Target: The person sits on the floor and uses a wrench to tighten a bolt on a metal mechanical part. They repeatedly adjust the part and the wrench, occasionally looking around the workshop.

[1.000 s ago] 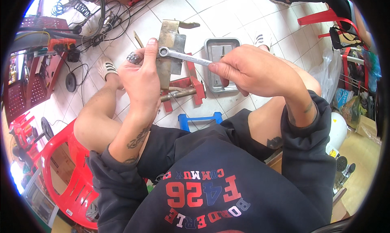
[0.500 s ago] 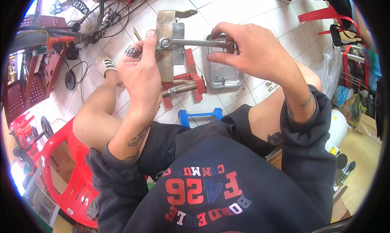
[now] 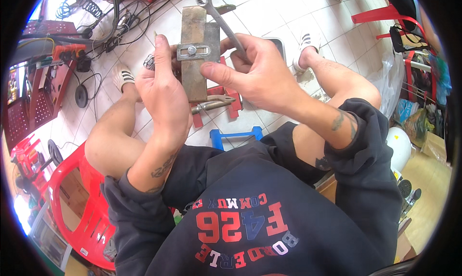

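Observation:
In front of me stands a worn metal bracket (image 3: 193, 79) made of flat plates, with a slotted plate and bolt (image 3: 191, 51) on its face. My left hand (image 3: 163, 93) is closed at the bracket's left side, thumb up, its fingers partly hidden behind the metal. A shiny silver piece (image 3: 149, 62) shows at its fingers. My right hand (image 3: 260, 74) grips a combination wrench (image 3: 222, 25), whose ring end points up and away past the bracket's top. The right thumb rests against the bracket's lower right part; other fingers reach behind it.
Below the bracket are a red metal frame (image 3: 234, 105) with a threaded rod (image 3: 209, 104). A blue stool (image 3: 236, 133) stands between my legs. A metal tray (image 3: 279, 44) lies partly behind my right hand. Left are cables (image 3: 127, 23) and a red chair (image 3: 60, 189); right, a plastic bag (image 3: 385, 79).
The wrench has come off the bolt and swung from lying across the bracket to pointing up. My right hand has moved left and nearer, its thumb now on the bracket.

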Motion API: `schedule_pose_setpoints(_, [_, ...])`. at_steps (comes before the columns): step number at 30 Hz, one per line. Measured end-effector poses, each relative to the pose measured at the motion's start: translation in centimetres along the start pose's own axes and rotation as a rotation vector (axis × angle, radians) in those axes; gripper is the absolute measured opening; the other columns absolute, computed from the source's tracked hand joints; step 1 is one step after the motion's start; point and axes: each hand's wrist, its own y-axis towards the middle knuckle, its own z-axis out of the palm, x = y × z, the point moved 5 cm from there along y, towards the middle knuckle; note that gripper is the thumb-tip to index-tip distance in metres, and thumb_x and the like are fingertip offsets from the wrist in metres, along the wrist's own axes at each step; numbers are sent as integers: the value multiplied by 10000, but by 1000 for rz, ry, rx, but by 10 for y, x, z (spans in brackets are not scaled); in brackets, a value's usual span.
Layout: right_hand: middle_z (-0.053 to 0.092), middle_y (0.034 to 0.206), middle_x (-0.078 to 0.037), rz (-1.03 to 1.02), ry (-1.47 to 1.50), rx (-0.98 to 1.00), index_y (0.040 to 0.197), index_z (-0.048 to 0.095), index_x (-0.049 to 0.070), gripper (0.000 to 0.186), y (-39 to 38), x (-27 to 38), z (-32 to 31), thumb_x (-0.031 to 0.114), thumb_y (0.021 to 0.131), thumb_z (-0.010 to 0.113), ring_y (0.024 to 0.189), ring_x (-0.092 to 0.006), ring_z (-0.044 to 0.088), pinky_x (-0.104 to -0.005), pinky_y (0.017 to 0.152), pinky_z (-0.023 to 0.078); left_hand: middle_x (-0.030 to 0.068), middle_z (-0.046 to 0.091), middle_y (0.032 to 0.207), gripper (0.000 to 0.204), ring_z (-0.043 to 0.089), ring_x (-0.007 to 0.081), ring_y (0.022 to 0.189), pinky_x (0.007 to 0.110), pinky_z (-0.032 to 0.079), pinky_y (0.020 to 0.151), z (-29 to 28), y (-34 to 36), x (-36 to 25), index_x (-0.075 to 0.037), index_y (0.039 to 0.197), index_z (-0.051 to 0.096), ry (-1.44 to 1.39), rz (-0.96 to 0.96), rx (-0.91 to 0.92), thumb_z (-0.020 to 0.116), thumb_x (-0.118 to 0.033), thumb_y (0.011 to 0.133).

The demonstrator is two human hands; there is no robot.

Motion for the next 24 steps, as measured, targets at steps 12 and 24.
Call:
schedule_pose_setpoints(12, [678, 881, -78, -271, 376, -180, 1156, 498, -34, 271, 5, -1, 9, 150, 1000, 621, 745, -93, 636, -249, 643, 520, 128, 688, 997, 337, 671, 130, 812, 253, 569, 726, 19, -14, -3, 113, 1231, 551, -56, 97, 321, 660, -69, 969])
schedule_pose_setpoints(24, [630, 759, -28, -285, 356, -54, 1164, 541, 6, 309, 4, 4, 1, 292, 1086, 453, 649, -48, 519, -228, 561, 407, 133, 686, 1024, 429, 666, 133, 866, 246, 551, 708, 19, -11, -8, 116, 1284, 516, 50, 155, 370, 706, -32, 929])
